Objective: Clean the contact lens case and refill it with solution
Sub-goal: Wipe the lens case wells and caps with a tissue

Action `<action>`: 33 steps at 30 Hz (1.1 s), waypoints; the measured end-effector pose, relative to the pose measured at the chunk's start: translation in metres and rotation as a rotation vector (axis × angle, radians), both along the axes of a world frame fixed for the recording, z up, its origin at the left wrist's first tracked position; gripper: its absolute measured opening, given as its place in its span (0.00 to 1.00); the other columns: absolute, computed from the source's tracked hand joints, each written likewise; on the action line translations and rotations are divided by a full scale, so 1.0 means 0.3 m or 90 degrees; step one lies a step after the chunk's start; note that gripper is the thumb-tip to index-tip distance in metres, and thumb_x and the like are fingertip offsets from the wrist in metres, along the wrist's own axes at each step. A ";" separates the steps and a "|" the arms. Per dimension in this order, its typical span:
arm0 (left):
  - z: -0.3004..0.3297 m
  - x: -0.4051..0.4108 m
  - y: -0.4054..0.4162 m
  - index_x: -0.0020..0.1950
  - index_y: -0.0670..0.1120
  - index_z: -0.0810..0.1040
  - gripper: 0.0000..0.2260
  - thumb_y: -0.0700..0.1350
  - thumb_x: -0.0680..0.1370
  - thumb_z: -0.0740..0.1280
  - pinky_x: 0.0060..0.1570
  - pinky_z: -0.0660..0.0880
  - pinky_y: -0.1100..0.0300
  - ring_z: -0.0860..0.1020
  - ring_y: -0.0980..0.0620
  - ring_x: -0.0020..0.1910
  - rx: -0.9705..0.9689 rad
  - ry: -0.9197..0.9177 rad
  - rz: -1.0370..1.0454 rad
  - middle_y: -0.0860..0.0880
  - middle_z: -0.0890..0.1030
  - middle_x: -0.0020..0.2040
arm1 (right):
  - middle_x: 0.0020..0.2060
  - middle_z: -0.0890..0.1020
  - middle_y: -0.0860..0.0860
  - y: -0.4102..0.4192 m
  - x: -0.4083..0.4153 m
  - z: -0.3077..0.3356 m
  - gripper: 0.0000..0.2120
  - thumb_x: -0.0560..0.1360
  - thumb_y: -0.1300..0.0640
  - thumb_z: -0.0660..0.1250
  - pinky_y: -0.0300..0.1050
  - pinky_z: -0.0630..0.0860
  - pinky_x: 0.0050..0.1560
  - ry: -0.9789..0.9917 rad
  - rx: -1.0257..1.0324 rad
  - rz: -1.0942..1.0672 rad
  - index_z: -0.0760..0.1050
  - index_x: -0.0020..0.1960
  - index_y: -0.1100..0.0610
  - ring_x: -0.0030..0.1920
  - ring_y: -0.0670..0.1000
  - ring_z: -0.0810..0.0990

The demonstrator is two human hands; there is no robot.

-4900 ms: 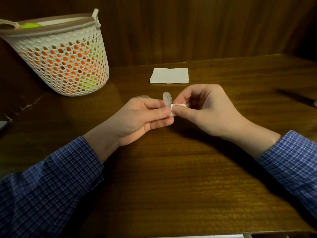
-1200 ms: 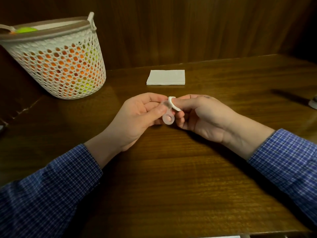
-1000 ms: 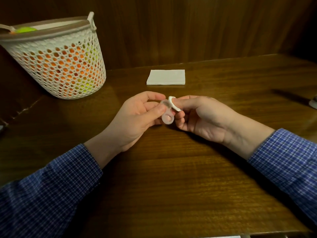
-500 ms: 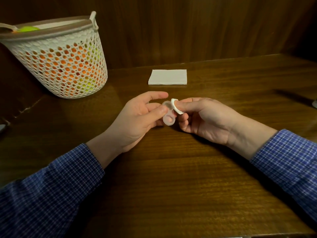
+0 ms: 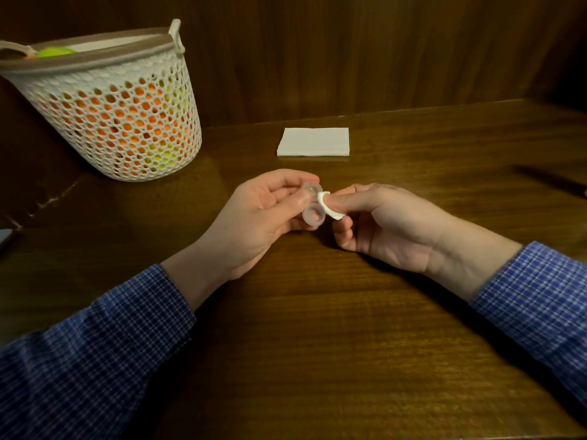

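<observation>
Surroundings: one white openwork basket (image 5: 127, 122) with a brown rim stands at ten o'clock on the dark wooden table (image 5: 317, 344), against the wood-panelled wall (image 5: 349, 52). Orange and yellow-green contents show through its holes; what they are cannot be told. One folded white napkin (image 5: 313, 142) lies flat at twelve o'clock, beyond the hands and apart from them. At the far left edge, nine o'clock, one pale flat object (image 5: 4, 238) is cut off by the frame; unidentifiable. Nothing stands between the hands and the napkin.

Task item: one clear contact lens case (image 5: 313, 208), two round wells joined, is held above the table near centre, stood roughly on end, one well above the other. The lower well faces the camera.

Left hand (image 5: 263, 217): clamped on the case, thumb pressed across its middle, index finger curled over the upper well. The remaining fingers are curled behind; their contact with the case is hidden.

Right hand (image 5: 381, 223): pinching one small white piece of tissue (image 5: 327, 206) under the thumb, at three o'clock of the case. The tissue's edge sits just beside the case; whether it touches cannot be told. The other fingers are curled under.

Count: two hands, two blue checked sleeves (image 5: 95, 360), one case, one tissue piece, one napkin, one basket.
</observation>
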State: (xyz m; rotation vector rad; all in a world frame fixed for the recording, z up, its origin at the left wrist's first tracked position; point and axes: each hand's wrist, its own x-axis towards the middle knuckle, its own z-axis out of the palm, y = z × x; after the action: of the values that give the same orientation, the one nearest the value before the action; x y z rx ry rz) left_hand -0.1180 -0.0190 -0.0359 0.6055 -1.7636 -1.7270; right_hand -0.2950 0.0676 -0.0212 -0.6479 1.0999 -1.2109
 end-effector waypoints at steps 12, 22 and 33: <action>0.002 -0.010 0.003 0.64 0.45 0.78 0.12 0.34 0.82 0.64 0.56 0.81 0.59 0.84 0.49 0.61 0.045 0.092 0.028 0.46 0.87 0.56 | 0.40 0.78 0.53 -0.012 -0.018 0.000 0.04 0.73 0.64 0.72 0.36 0.76 0.35 -0.236 0.049 0.108 0.84 0.47 0.63 0.32 0.44 0.75; 0.022 -0.031 0.032 0.59 0.47 0.81 0.10 0.35 0.81 0.68 0.52 0.83 0.59 0.86 0.51 0.56 0.049 0.136 0.206 0.48 0.88 0.54 | 0.37 0.77 0.52 -0.003 0.033 -0.021 0.05 0.75 0.63 0.71 0.36 0.77 0.36 -0.261 0.033 0.121 0.83 0.50 0.61 0.32 0.44 0.76; 0.007 -0.013 0.050 0.60 0.52 0.82 0.18 0.35 0.74 0.76 0.57 0.83 0.53 0.85 0.54 0.57 -0.064 0.019 0.237 0.52 0.87 0.55 | 0.42 0.86 0.52 0.018 0.027 -0.033 0.02 0.77 0.59 0.74 0.38 0.81 0.42 0.432 -0.336 -0.218 0.82 0.49 0.57 0.39 0.47 0.84</action>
State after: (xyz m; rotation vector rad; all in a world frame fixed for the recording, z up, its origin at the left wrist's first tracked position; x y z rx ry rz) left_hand -0.1220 -0.0040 -0.0338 0.8011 -1.5875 -1.3785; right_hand -0.2869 0.0730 -0.0312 -1.3873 1.4990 -1.6575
